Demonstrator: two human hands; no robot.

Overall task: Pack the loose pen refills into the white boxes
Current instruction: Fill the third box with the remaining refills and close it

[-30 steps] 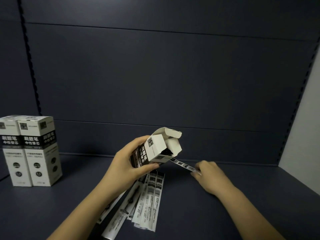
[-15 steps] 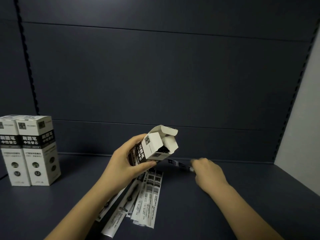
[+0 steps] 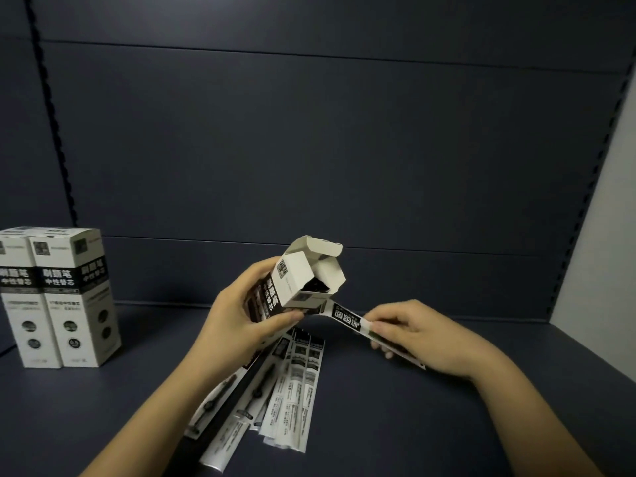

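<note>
At frame centre, left hand (image 3: 241,321) grips tilted open box (image 3: 299,284); right hand (image 3: 409,335) pinches refill packet (image 3: 358,323) below its mouth. Recommend raising tip, aligning, then sliding straight.

Head camera looks forward-down, close over the shelf (image 3: 447,425).

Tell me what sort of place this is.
Probably a shop or stockroom shelf bay: dark back panels with perforated uprights, a flat shelf, and retail boxes of pen refills stood together at the left.
</note>
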